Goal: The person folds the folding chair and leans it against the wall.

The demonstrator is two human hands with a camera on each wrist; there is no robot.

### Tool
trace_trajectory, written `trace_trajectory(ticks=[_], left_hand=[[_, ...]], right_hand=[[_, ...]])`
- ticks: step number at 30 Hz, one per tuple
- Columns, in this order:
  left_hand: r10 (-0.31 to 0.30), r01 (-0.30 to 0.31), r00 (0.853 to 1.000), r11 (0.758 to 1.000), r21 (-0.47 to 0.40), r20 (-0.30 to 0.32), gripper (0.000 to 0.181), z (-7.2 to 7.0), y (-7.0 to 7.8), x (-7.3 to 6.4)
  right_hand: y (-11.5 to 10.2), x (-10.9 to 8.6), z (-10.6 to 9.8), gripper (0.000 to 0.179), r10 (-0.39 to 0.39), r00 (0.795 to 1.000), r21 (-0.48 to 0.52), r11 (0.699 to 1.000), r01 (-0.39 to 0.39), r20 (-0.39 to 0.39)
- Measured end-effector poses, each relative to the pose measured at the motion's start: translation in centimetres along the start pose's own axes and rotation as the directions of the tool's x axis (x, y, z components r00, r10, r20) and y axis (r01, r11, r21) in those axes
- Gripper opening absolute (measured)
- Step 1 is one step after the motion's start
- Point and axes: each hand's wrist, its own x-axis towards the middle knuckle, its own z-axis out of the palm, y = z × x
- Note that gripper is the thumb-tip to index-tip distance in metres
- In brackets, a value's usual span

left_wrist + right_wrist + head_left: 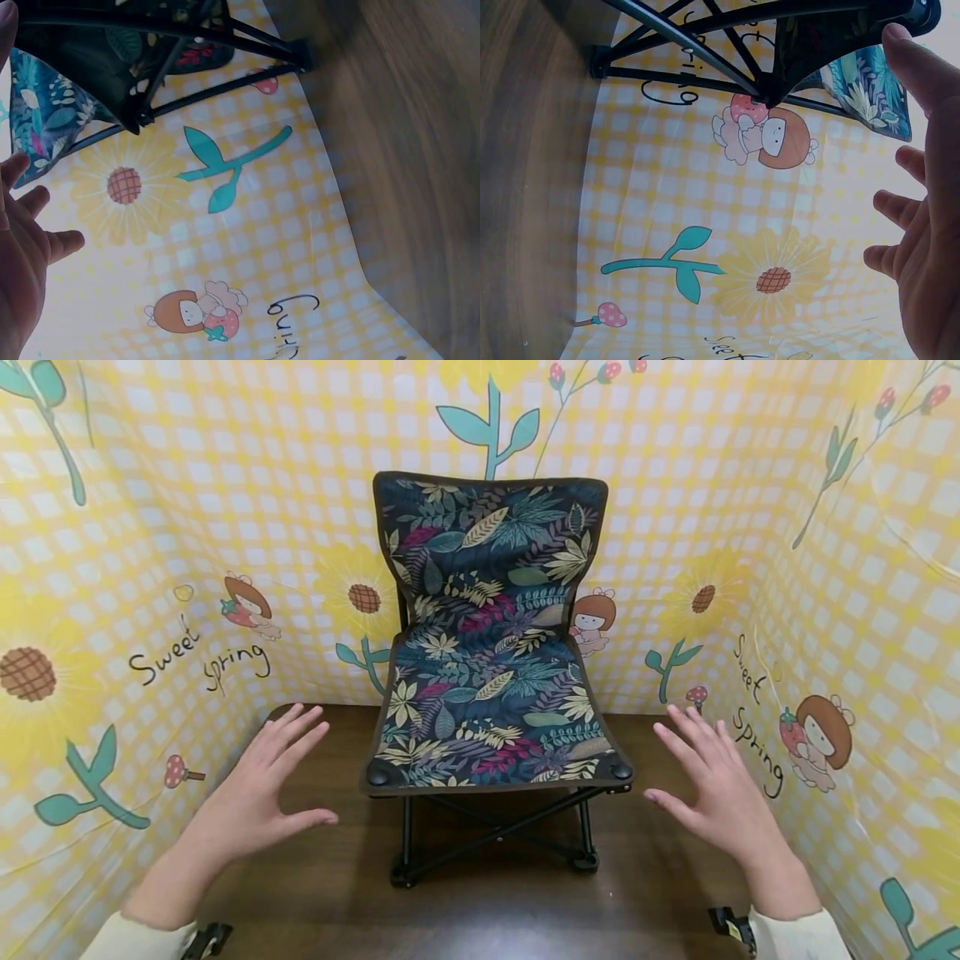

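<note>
A small folding chair (487, 693) stands unfolded and upright, its dark fabric printed with colourful leaves. Below the seat, crossed black tube legs (495, 833) show. To the left of the chair my left hand (258, 785) hovers with fingers spread and thumb held apart, touching nothing. On the other side my right hand (708, 785) mirrors it, also spread and apart from the chair. In the left wrist view the chair's black frame (217, 30) runs across the top, beyond the fingers. The right wrist view has the frame (682, 45) at the top and the thumb overlapping the seat edge.
The chair stands on a dark brown wooden surface (480, 918). Yellow checked cloth walls (300, 468) with flowers and cartoon girls enclose it behind and on both sides. Each wrist wears a black strap (210, 939) near a pale sleeve (802, 939).
</note>
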Motion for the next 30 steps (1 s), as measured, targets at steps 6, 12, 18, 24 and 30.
trace_trajectory(ticks=[6,12,18,24,30], left_hand=[[0.023,-0.026,0.998,0.997,-0.067,-0.055,0.104,0.0,0.9,0.6],[0.073,-0.085,0.992,0.989,-0.122,-0.104,0.096,0.2,1.8,1.0],[0.106,-0.126,0.985,0.981,-0.146,-0.139,0.087,0.4,2.7,1.4],[0.133,-0.162,0.976,0.972,-0.170,-0.174,0.080,0.7,3.4,1.7],[0.172,-0.206,0.966,0.963,-0.174,-0.194,0.070,1.2,4.0,2.3]], right_hand=[[-0.5,0.3,0.0,0.080,-0.052,0.996,0.015,0.998,0.053,-0.070],[-1.1,0.5,0.1,0.077,-0.091,0.991,0.048,0.994,0.096,-0.103],[-1.4,0.7,0.0,0.074,-0.137,0.981,0.073,0.986,0.148,-0.138],[-1.9,1.1,0.0,0.070,-0.191,0.968,0.124,0.969,0.212,-0.164],[-2.5,1.4,0.4,0.066,-0.222,0.955,0.174,0.951,0.257,-0.198]])
